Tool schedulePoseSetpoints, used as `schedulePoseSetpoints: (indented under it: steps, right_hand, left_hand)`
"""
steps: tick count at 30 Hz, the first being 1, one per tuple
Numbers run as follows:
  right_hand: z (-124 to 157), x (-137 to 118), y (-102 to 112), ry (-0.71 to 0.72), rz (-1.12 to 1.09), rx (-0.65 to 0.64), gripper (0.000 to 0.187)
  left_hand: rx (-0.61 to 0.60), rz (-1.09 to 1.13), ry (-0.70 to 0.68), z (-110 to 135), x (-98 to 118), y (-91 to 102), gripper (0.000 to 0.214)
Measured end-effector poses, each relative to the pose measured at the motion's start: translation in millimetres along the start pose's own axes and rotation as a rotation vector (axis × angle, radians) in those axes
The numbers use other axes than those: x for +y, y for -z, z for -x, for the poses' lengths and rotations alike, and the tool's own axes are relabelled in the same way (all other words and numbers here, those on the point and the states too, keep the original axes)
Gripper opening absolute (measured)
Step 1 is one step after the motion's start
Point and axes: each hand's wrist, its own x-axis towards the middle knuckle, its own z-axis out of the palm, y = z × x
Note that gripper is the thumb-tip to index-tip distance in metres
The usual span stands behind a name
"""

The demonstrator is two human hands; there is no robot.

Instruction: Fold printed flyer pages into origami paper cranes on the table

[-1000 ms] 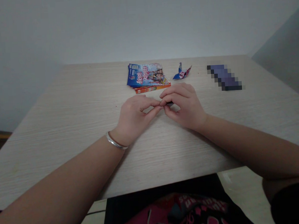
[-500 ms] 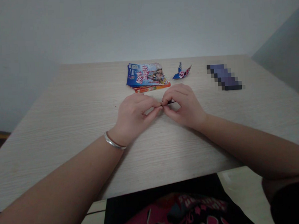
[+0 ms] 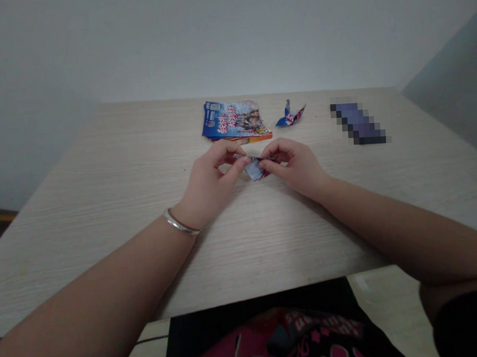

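On my feed, the left hand (image 3: 211, 175), with a silver bangle (image 3: 179, 224) at the wrist, pinches the left end of a small folded paper piece (image 3: 255, 169) between thumb and forefinger. The piece sits between both hands, low over the table (image 3: 122, 168), mid-width. The right hand (image 3: 297, 163) pinches the other end the same way. I'd say the grip at both ends keeps the fold steady and tight. Fingers cover most of the piece, so its shape is unclear, possibly a point hanging down. Behind it lies a stack of printed sheets (image 3: 232, 119), its near edge just cut by the left fingers. A folded paper figure (image 3: 290, 116) sits beside the stack, apart from the hands. Far right is a pixelated patch (image 3: 357, 122); I cannot tell what it is.
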Motion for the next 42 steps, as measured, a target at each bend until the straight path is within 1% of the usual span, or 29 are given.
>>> schedulePoseSetpoints:
  steps: [4, 6, 8, 10, 12, 14, 16, 19, 22, 26, 28, 30, 32, 33, 34, 35, 36, 37, 38, 39, 40, 42]
  right_hand:
    - [2, 2, -2, -0.084, -0.096, -0.077, 0.022]
    - [2, 5, -3, -0.128, -0.129, -0.117, 0.026]
    - [2, 8, -4, -0.155, -0.107, -0.13, 0.024]
    - [2, 10, -5, -0.166, -0.061, -0.117, 0.021]
    - [1, 10, -5, -0.163, -0.043, -0.097, 0.021]
    - [0, 8, -6, -0.162, -0.077, -0.093, 0.023]
    - [-1, 6, -5, -0.169, -0.124, -0.109, 0.028]
    - [0, 4, -4, -0.217, -0.161, -0.194, 0.044]
    - [1, 2, -3, -0.254, -0.119, -0.257, 0.058]
    - [2, -2, -2, -0.23, 0.069, -0.246, 0.059]
    - [2, -4, -2, -0.216, 0.097, -0.247, 0.057]
    - [1, -4, -1, -0.174, 0.106, -0.256, 0.045]
    - [-1, -4, -1, -0.12, 0.186, -0.264, 0.024]
    - [-1, -3, 0, -0.104, 0.244, -0.257, 0.017]
    - [-2, -2, 0, -0.102, 0.295, -0.241, 0.014]
    - [-3, -1, 1, -0.115, 0.327, -0.22, 0.015]
    - [-4, 0, 1, -0.135, 0.337, -0.196, 0.02]
    - [-4, 1, 2, -0.156, 0.338, -0.17, 0.029]
    - [-4, 3, 3, -0.169, 0.348, -0.148, 0.039]
    - [-5, 4, 4, -0.164, 0.374, -0.132, 0.047]
    - [-5, 6, 5, -0.135, 0.417, -0.118, 0.052]
    - [-6, 9, 8, -0.022, 0.529, -0.106, 0.048]
  left_hand:
    - [0.008, 0.014, 0.117, -1, 1, 0.1, 0.008]
    - [0.014, 0.062, 0.184, -2, 0, -0.2, 0.008]
    - [0.005, 0.134, 0.252, -3, -1, -1.4, 0.01]
    - [-0.03, 0.209, 0.319, -4, -4, -2.9, 0.011]
    - [-0.099, 0.25, 0.376, -4, -4, -4.1, 0.017]
    - [-0.196, 0.236, 0.395, -3, -3, -4.4, 0.02]
    - [-0.259, 0.165, 0.372, -3, -1, -3.8, 0.014]
    - [-0.248, 0.059, 0.349, -3, -1, -2.9, 0.015]
    - [-0.232, 0.014, 0.361, -3, -4, -3.1, 0.014]
    - [-0.286, -0.08, 0.274, -5, -5, -3.6, 0.014]
    - [-0.32, -0.146, 0.215, -6, -6, -3.4, 0.015]
    - [-0.362, -0.234, 0.154, -6, -7, -3.1, 0.013]
    - [-0.403, -0.332, 0.085, -6, -8, -2.7, 0.013]
    - [-0.407, -0.376, 0.054, -5, -8, -2.5, 0.011]
    - [-0.384, -0.414, 0.035, -4, -7, -2.2, 0.008]
    - [-0.341, -0.447, 0.024, -4, -5, -1.7, 0.012]
    - [-0.29, -0.478, 0.015, -3, -3, -1.2, 0.022]
    - [-0.238, -0.51, 0.009, -3, 0, -0.6, 0.028]
    - [-0.243, -0.542, -0.023, -3, 3, 0.0, 0.027]
    - [-0.287, -0.579, -0.073, -3, 7, 0.6, 0.023]
    - [-0.367, -0.613, -0.123, -3, 10, 1.0, 0.02]
    - [-0.523, -0.672, -0.181, -3, 15, 1.3, 0.023]
